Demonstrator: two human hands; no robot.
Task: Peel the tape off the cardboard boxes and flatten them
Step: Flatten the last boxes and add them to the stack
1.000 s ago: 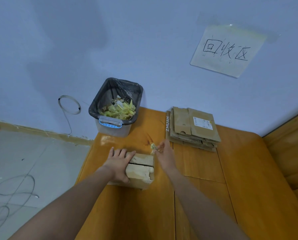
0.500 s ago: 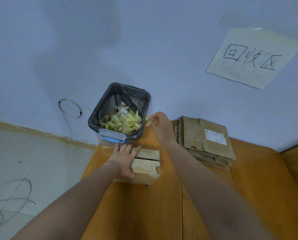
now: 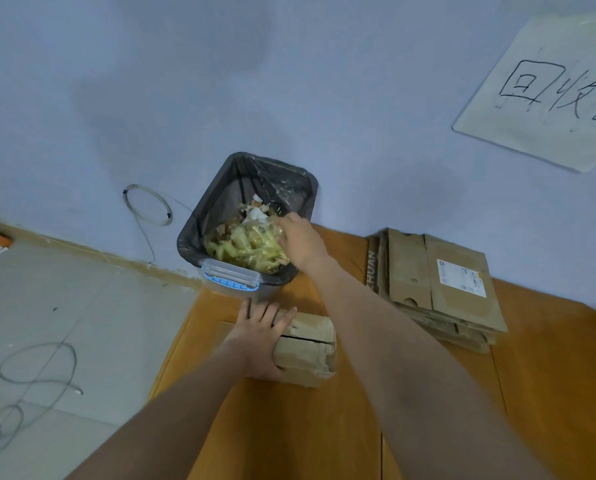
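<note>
A pale blue wall [image 3: 289,81] fills the upper frame, a handwritten paper sign [image 3: 546,95] stuck to it at right and a loop of wire [image 3: 148,204] hanging at left. Below it, grey floor [image 3: 47,323] lies on the left, marked with dark scrawls, and an orange wooden bench [image 3: 549,375] runs along the right.

On the bench against the wall sits a stack [image 3: 438,289] of flattened cardboard, a white shipping label on its top sheet. At the bench's far left corner stands a bin [image 3: 217,216] lined with a dark bag, its clear body fitted with a blue-trimmed latch on the near side; it is heaped with crumpled yellowish tape [image 3: 244,247] and paper scraps.

Near the bench's left edge, just in front of the bin, lies a small cardboard box [image 3: 310,351], still boxed up, a dark seam running across its top between the flaps.

The person's left hand [image 3: 260,336] rests on the box, fingers spread flat across the top and thumb wrapped down the near side, holding it in place. The right hand [image 3: 298,239] reaches over the bin's near right rim, fingers curled down into the heap of tape; whether it pinches a piece there or only touches the heap cannot be told.
</note>
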